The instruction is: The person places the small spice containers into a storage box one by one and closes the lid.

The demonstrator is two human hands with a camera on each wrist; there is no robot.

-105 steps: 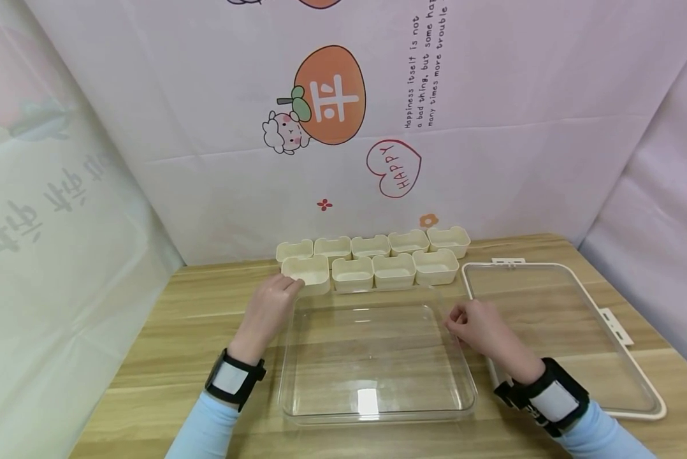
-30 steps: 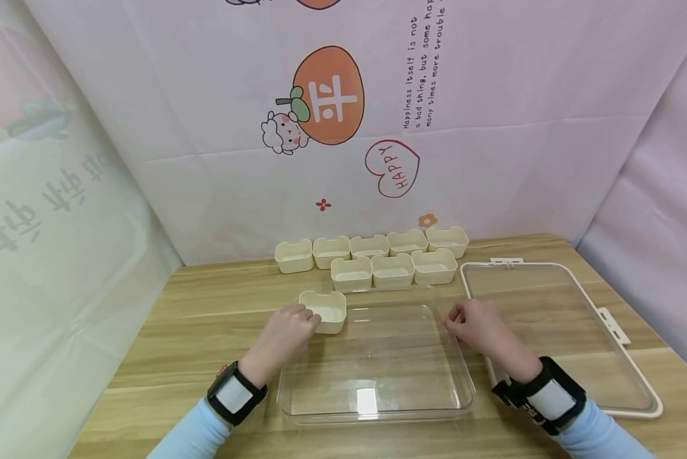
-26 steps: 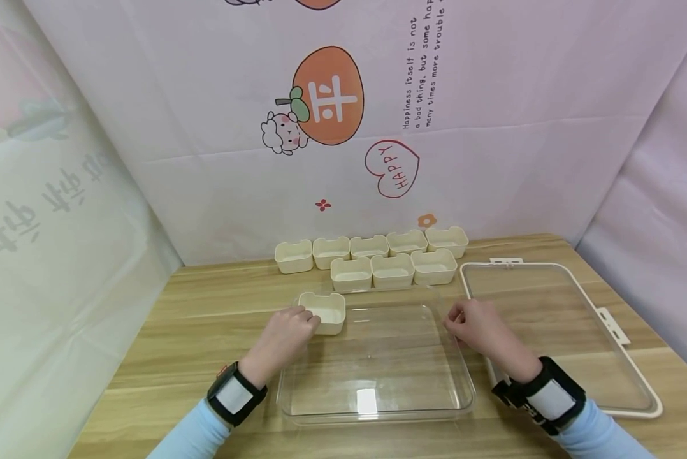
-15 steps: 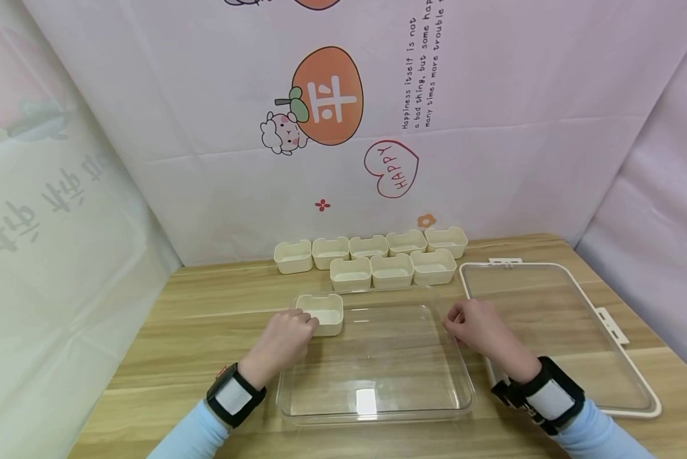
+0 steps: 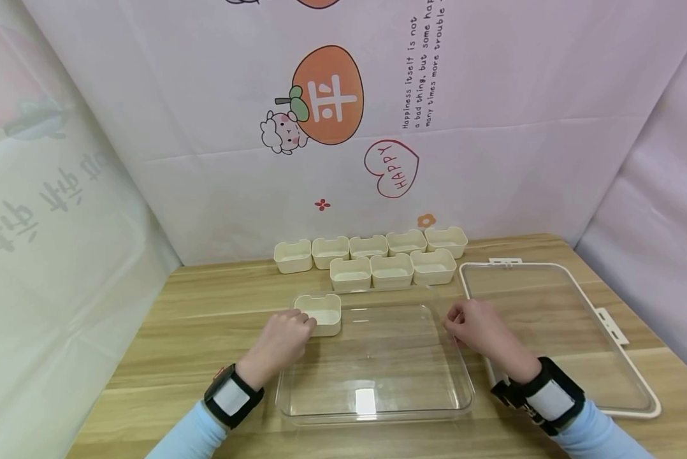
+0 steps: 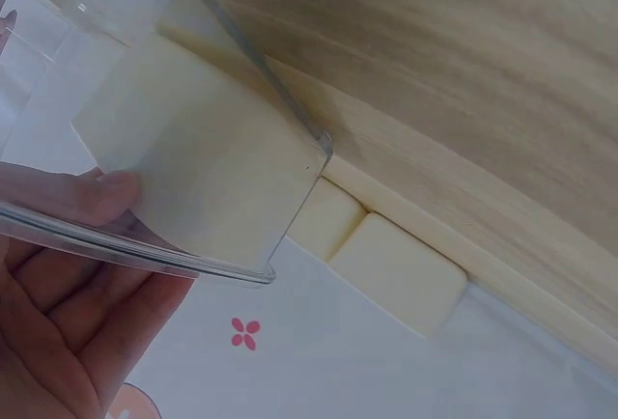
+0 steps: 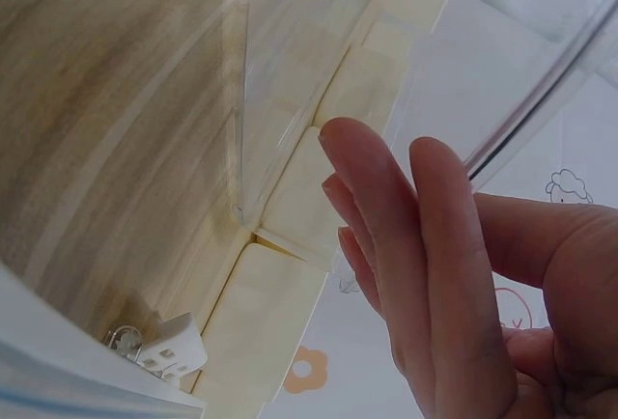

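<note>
Head view, held cup: an open cream plastic cup, rectangular with rounded corners (image 5: 322, 313), is inside the far left corner of the wide, shallow, clear plastic bin (image 5: 372, 415); whether its base touches the floor there I cannot tell.
Left hand: the left hand (image 5: 283, 338) pinches the cup at its near left side, beside the bin's left wall. In the left wrist view the thumb lies against the cup's outside; the thin wall probably offers the easiest hold.
Right hand: the right hand (image 5: 475, 325) pinches the bin's right wall between thumb and fingers, likely to stop it sliding.
Front row: three matching cream cups (image 5: 392, 274) stand upright just beyond the bin's far rim, side by side.
Back row: five more cream cups (image 5: 369, 245) stand upright farther beyond the bin, behind the front row; the open sides up presumably leave each rim easy to grasp.
Lid: a clear rectangular lid with a white rim and white latch tabs (image 5: 567, 331) lies right of the bin, apparently set aside so the bin's top is open.
Table: the wood-grain table (image 5: 166, 357) carries everything, giving the bin a flat base.
</note>
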